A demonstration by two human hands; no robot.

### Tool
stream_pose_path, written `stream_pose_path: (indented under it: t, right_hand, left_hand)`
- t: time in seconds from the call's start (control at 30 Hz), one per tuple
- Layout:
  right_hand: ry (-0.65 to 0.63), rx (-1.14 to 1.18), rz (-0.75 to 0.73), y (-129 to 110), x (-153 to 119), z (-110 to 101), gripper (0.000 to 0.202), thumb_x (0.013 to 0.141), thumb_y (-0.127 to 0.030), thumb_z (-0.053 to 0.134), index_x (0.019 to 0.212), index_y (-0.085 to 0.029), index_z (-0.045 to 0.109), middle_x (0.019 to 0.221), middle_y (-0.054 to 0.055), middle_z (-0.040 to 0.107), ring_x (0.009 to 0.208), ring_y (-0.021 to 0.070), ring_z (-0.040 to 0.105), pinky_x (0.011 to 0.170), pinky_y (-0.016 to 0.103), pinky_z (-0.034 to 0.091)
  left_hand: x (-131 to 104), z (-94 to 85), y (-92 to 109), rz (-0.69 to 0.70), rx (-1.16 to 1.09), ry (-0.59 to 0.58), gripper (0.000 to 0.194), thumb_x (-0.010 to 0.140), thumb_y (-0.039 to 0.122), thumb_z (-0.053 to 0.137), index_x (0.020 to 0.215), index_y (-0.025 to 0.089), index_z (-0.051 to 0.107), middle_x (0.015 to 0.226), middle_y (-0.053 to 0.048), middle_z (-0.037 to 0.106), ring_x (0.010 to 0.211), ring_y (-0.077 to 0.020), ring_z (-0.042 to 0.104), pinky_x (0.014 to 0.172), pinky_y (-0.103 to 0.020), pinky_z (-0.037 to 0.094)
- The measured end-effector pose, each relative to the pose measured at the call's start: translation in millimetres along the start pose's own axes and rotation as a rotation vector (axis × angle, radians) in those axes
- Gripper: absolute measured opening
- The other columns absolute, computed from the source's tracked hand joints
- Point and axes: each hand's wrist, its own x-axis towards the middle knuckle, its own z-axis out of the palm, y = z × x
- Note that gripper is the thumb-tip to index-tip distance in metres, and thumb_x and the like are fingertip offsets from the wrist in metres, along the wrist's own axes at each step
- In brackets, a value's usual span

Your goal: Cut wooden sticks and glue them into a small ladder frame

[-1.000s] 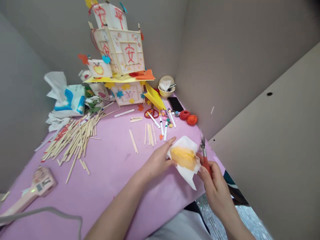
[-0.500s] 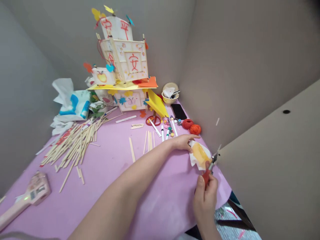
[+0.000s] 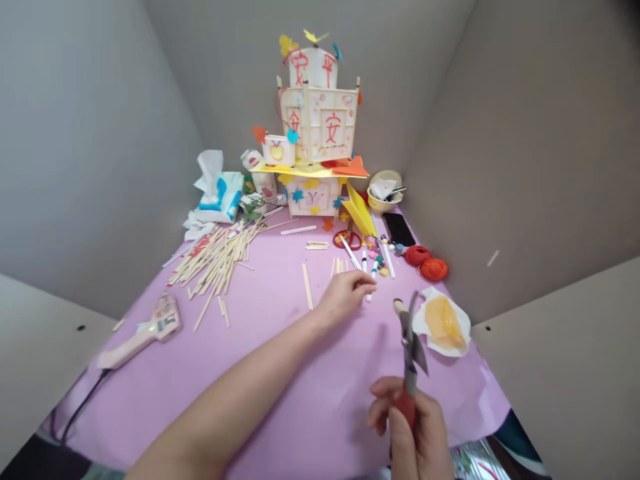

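My right hand (image 3: 410, 427), in the lower right, is wrapped round the red handle of a pair of pruning shears (image 3: 411, 343). Their metal head points up and away from me, with a curved part and a dark blade showing. A pale piece with a dark end shows beside the metal tip; whether it belongs to the tool I cannot tell. My left hand (image 3: 345, 293) hovers over the table's middle, fingers loosely bent and apart, with nothing visible in it. Close by are thin wooden sticks (image 3: 307, 287) and white markers (image 3: 375, 269).
A decorated paper-and-stick house (image 3: 320, 127) stands at the back. Loose sticks (image 3: 220, 260), a tissue pack (image 3: 223, 197) and a pink glue gun (image 3: 150, 333) lie left. Red yarn balls (image 3: 433, 269), a phone (image 3: 399, 229), a bowl (image 3: 384, 202) and yellow-stained white paper (image 3: 445, 323) are right.
My view has swung left. My left hand has left the stained paper and moved to the sticks and markers. My right hand has drawn the shears away from the paper towards me.
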Motion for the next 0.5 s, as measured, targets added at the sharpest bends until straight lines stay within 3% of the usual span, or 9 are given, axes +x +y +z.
stream_pose_path:
  t: [0.1,0.2,0.33,0.5]
  right_hand:
    - [-0.179,-0.078,0.075,-17,33,29,0.017,0.092,-0.035,0.04,0.091,-0.021,0.049,0.064,-0.002,0.057,0.042,0.009,0.045,0.044,0.022,0.037]
    - [-0.268,-0.257,-0.075,-25,76,57,0.019,0.09,-0.037,0.042,0.1,-0.022,0.049,0.064,-0.003,0.056,0.052,0.0139,0.052,0.051,0.024,0.039]
    - [-0.155,-0.5,-0.183,-22,122,71,0.024,0.091,-0.039,0.038,0.104,-0.023,0.051,0.078,0.002,0.062,0.066,0.019,0.057,0.061,0.028,0.04]
    - [0.165,-0.603,-0.165,-13,177,48,0.027,0.091,-0.041,0.038,0.106,-0.02,0.049,0.08,0.004,0.062,0.067,0.0198,0.055,0.062,0.028,0.038]
  left_hand:
    - [-52,-42.7,-12,-0.149,0.049,0.214,0.028,0.08,0.041,0.057,0.068,0.016,0.062,0.052,0.005,0.049,0.05,-0.0103,0.045,0.054,-0.023,0.036]
    - [-88,-70.5,-25,-0.168,0.177,0.368,0.046,0.084,0.05,0.048,0.054,0.016,0.052,0.048,0.005,0.042,0.052,-0.0107,0.042,0.055,-0.024,0.032]
    - [-104,-84.3,-37,-0.129,0.325,0.425,0.042,0.086,0.049,0.046,0.059,0.017,0.05,0.05,0.006,0.036,0.052,-0.0102,0.037,0.055,-0.024,0.028]
    - [-98,-86.9,-46,-0.032,0.395,0.411,0.035,0.088,0.041,0.044,0.063,0.017,0.049,0.055,0.004,0.042,0.055,-0.0106,0.041,0.058,-0.024,0.029]
